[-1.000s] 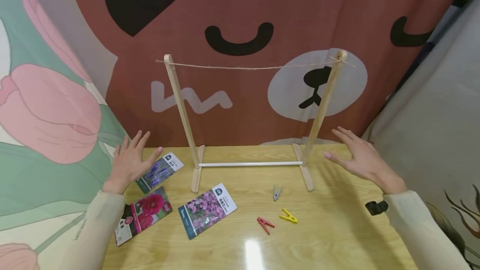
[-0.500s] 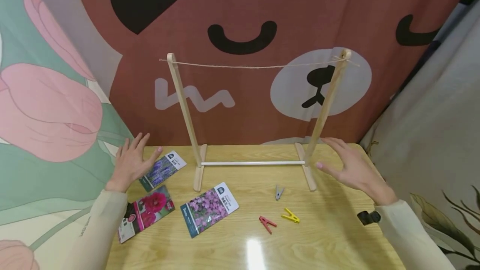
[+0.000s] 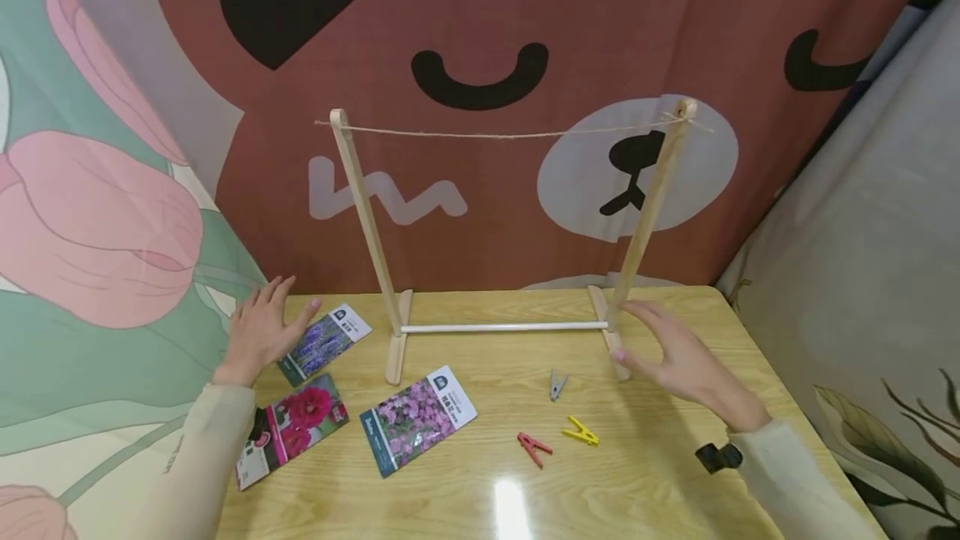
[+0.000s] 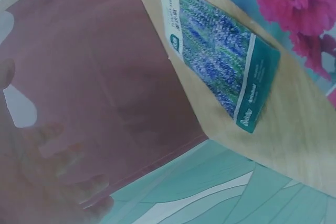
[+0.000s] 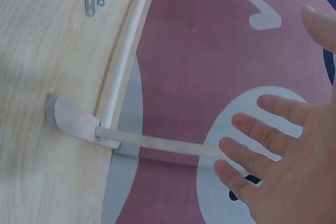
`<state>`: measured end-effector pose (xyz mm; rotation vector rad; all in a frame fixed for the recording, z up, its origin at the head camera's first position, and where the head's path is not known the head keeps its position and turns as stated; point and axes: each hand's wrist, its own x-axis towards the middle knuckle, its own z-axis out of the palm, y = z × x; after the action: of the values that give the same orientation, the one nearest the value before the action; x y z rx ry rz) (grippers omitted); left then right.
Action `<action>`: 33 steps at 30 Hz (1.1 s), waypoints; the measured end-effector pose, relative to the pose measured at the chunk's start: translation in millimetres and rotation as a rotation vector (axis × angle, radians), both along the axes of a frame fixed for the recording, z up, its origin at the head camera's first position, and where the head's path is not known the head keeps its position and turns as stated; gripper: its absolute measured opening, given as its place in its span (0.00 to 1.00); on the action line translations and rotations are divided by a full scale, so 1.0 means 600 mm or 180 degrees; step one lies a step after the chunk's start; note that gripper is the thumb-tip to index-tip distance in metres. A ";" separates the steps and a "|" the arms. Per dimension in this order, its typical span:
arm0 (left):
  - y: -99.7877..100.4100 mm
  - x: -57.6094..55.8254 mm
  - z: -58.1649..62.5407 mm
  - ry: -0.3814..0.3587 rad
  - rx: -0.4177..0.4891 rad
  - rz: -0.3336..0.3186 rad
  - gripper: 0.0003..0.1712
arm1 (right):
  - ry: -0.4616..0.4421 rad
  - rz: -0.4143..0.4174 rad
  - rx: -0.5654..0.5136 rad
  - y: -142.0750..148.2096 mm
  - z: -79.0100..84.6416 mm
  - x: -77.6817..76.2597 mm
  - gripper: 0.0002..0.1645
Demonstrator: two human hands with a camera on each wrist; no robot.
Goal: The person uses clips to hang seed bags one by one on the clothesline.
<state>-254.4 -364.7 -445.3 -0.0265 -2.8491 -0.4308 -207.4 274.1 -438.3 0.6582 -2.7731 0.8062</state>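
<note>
My left hand point(image 3: 258, 336), fingers point(image 3: 302, 320) spread, hovers with the lavender packet point(image 3: 322, 345) at three o'clock; my right hand point(image 3: 686, 361), likewise spread, has the grey clothespin point(image 3: 557, 388) on the surface point(image 3: 637, 482) at nine o'clock

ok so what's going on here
A person's left hand, open and holding nothing, is nearest a flat rectangular packet printed with blue-purple flowers. Their right hand, also open and holding nothing, is near a pale wooden stand. A magenta-flower packet, pink-flower packet, small red clothespin, yellow clothespin and grey clothespin lie on the wood-grain table. Nothing hangs on the stand's thin tan string.
</note>
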 end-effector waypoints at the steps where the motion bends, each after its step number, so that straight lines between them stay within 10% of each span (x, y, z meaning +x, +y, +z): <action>1: -0.001 -0.002 -0.002 -0.0012 -0.0002 0.0004 0.51 | 0.0017 0.0011 -0.0010 -0.002 -0.002 0.001 0.45; 33: -0.008 -0.011 -0.085 -0.0438 -0.0087 0.0036 0.55 | 0.0016 0.0178 -0.0292 -0.041 -0.093 0.030 0.38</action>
<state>-260.8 -369.4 -496.3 0.0148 -2.9886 -0.4063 -189.4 249.5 -494.2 0.7224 -2.7056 0.9352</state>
